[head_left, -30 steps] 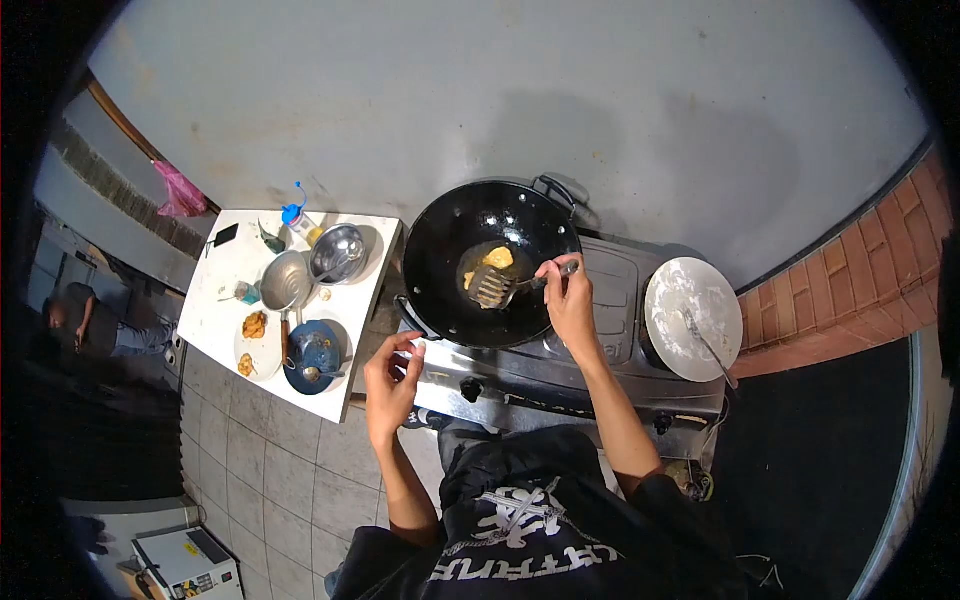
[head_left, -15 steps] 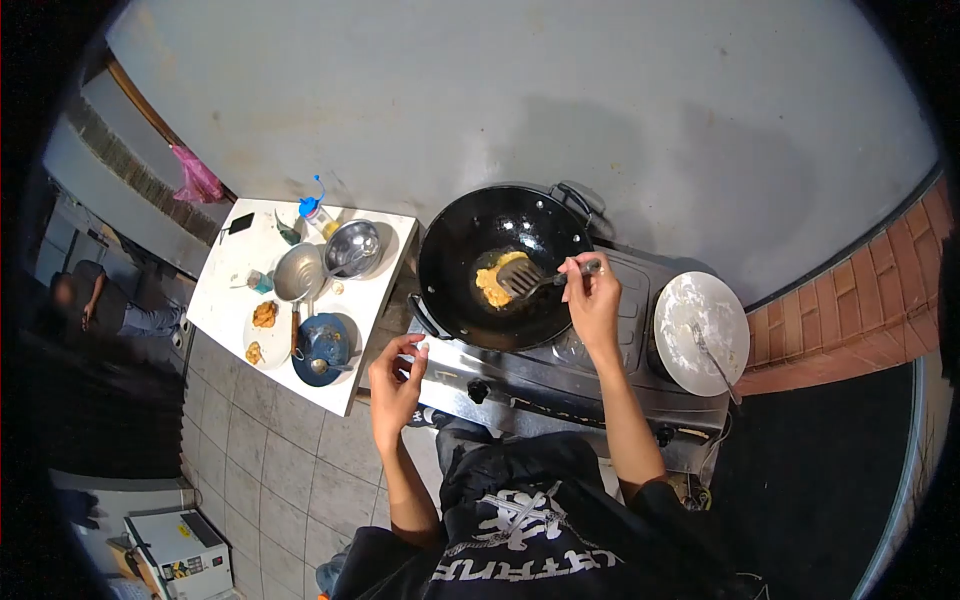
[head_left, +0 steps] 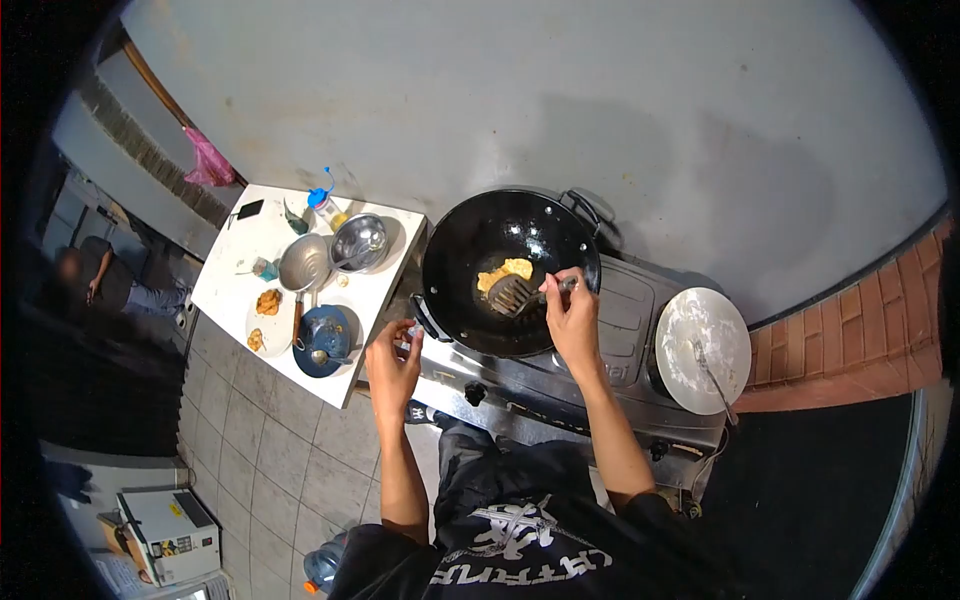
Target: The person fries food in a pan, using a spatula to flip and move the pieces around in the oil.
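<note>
A black wok (head_left: 480, 225) sits on the stove, with a yellow piece of cooked egg-like food (head_left: 512, 270) in its bowl. My right hand (head_left: 575, 320) is closed around the handle of a slotted spatula (head_left: 512, 296), whose blade rests at the lower edge of the food. My left hand (head_left: 395, 360) is beside the wok's left handle (head_left: 428, 318), thumb and fingers curled together and fingertips right at it. Something small and pale shows at those fingertips; I cannot tell what it is.
A white plate (head_left: 690, 350) dusted with white powder, with a fork-like utensil (head_left: 712, 375), sits right on the stove (head_left: 610, 290). The white table (head_left: 235, 265) at left holds metal bowls (head_left: 360, 243), a blue plate (head_left: 322, 360) and fried food (head_left: 268, 302). A person (head_left: 105, 275) is far left.
The spatula blade has drawn down and toward me, off the top of the food, which now lies slightly higher. My left hand has moved up closer to the wok's handle.
</note>
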`<action>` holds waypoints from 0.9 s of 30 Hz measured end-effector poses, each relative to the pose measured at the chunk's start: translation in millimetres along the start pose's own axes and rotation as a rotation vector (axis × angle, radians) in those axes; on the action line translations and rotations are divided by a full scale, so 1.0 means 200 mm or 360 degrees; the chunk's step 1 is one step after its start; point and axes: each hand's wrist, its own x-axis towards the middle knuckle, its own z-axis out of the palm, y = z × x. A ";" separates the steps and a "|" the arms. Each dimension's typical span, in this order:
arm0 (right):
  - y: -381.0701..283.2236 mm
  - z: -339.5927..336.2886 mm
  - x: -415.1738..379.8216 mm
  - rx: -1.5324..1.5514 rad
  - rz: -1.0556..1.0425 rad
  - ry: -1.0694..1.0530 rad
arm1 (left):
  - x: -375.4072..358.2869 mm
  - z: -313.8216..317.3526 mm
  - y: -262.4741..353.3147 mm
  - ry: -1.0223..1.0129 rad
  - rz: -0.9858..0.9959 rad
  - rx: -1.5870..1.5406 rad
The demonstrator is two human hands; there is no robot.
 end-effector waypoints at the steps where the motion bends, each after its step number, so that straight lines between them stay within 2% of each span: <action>1: -0.03 0.00 0.00 -0.0042 -0.0041 0.0003 | 0.00 0.00 0.00 0.0002 0.0007 -0.0006; 2: -0.06 -0.01 -0.01 -0.0026 0.0083 -0.0055 | 0.01 0.00 0.00 0.0001 0.0015 -0.0011; 6: -0.02 0.00 -0.03 -0.0078 -0.0032 -0.0036 | 0.03 -0.03 0.05 0.0011 0.0022 -0.0005; 11: -0.09 -0.02 -0.05 -0.0011 0.0147 -0.0158 | 0.08 -0.11 0.10 -0.0011 -0.0056 -0.0100; 14: -0.13 -0.02 -0.07 0.0031 0.0117 -0.0162 | 0.08 -0.15 0.09 -0.0016 -0.0093 -0.0237; 20: -0.11 -0.03 -0.08 0.0306 0.0248 0.0098 | 0.13 -0.17 0.10 -0.0110 -0.0064 -0.0342; 24: -0.18 -0.09 -0.02 0.0245 0.0277 0.0151 | 0.19 -0.18 0.12 -0.0137 -0.0036 -0.0382; 27: -0.23 -0.12 0.03 -0.0030 0.0258 0.0056 | 0.24 -0.18 0.10 -0.0200 -0.0029 -0.0326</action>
